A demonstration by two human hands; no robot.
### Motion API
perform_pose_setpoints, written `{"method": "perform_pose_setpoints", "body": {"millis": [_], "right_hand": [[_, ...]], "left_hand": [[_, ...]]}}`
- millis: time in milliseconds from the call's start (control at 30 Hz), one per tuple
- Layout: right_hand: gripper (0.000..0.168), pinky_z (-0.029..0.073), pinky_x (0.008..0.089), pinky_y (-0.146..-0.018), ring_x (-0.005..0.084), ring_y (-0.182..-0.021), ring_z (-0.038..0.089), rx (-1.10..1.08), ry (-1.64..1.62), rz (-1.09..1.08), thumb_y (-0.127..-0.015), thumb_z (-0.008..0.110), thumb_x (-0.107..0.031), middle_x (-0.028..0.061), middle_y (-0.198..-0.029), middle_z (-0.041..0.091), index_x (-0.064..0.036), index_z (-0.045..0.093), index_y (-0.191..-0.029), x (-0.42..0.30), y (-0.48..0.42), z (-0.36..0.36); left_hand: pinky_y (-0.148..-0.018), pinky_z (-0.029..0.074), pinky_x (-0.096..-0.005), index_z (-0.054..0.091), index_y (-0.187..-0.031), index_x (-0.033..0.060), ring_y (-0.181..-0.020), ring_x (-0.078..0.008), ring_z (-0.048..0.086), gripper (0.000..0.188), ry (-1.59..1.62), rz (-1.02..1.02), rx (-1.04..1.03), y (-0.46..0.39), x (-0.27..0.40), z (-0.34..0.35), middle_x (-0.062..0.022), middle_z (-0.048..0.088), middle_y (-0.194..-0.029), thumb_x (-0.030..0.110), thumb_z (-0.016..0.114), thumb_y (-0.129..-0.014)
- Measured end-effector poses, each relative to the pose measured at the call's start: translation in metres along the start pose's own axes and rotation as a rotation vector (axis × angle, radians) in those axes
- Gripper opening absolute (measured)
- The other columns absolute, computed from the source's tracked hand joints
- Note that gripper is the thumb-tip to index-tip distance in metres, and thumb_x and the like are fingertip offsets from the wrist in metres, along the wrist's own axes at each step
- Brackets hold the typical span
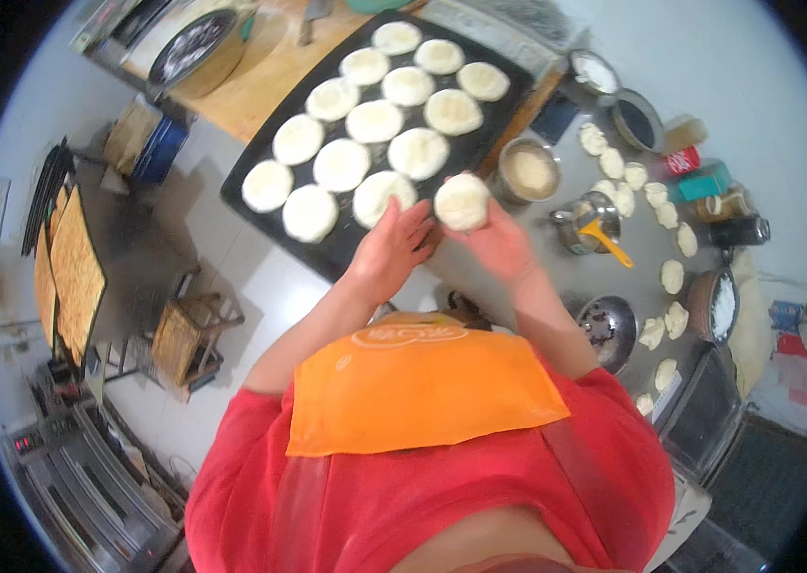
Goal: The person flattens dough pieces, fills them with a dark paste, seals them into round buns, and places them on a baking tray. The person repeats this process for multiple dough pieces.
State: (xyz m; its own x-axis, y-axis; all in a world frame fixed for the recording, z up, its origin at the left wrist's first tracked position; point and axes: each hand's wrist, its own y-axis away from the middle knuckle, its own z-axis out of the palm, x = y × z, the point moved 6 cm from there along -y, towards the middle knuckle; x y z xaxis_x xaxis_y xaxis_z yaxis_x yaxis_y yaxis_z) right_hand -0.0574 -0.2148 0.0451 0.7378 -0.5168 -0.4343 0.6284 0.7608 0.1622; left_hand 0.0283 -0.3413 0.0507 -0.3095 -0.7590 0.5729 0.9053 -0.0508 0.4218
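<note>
A round, flattened dough disc rests in the fingers of my right hand, just off the near right side of a black baking tray. My left hand is beside it, holding nothing, with the thumb raised apart from the fingers. That thumb overlaps the near edge of a dough disc on the tray; whether it touches is hard to tell. Several more pale dough discs lie in rows across the tray.
On the metal worktop at right are a metal pot of tan filling or powder, a pot with a yellow-handled brush, a dark-specked bowl and several dough pieces. A wooden stool stands left; a large basin sits on the wooden table.
</note>
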Motion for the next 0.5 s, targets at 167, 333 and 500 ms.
{"method": "perform_pose_setpoints", "body": {"millis": [167, 333, 500], "right_hand": [[0.059, 0.044, 0.0300, -0.097, 0.0179, -0.120, 0.051, 0.109, 0.838, -0.224, -0.089, 0.065, -0.013, 0.0132, -0.132, 0.051, 0.001, 0.040, -0.140, 0.050, 0.001, 0.044], [0.071, 0.045, 0.0406, -0.096, 0.0346, -0.116, 0.054, 0.024, 1.669, -0.411, -0.070, 0.078, -0.013, 0.0186, -0.131, 0.052, 0.001, 0.047, -0.132, 0.093, -0.022, 0.100], [0.066, 0.046, 0.0407, -0.093, 0.0354, -0.117, 0.052, -0.010, 2.008, -0.497, -0.070, 0.076, -0.012, 0.0202, -0.136, 0.047, -0.005, 0.049, -0.130, 0.137, -0.038, 0.076]], "left_hand": [[-0.103, 0.038, -0.0418, 0.034, -0.143, 0.0031, -0.121, -0.0232, 0.050, 0.076, -0.009, -0.039, 0.086, 0.027, 0.026, -0.030, -0.0095, 0.052, -0.133, 0.063, 0.030, -0.096], [-0.104, 0.035, -0.0469, 0.027, -0.147, 0.0039, -0.130, -0.0270, 0.041, 0.080, -0.239, -0.052, 0.096, 0.063, 0.052, -0.078, -0.0122, 0.044, -0.142, 0.063, 0.037, -0.095], [-0.098, 0.046, -0.0443, 0.029, -0.143, -0.0007, -0.124, -0.0309, 0.050, 0.066, -0.294, 0.302, 0.520, 0.105, 0.108, -0.162, -0.0192, 0.042, -0.142, 0.042, 0.049, -0.096]]}}
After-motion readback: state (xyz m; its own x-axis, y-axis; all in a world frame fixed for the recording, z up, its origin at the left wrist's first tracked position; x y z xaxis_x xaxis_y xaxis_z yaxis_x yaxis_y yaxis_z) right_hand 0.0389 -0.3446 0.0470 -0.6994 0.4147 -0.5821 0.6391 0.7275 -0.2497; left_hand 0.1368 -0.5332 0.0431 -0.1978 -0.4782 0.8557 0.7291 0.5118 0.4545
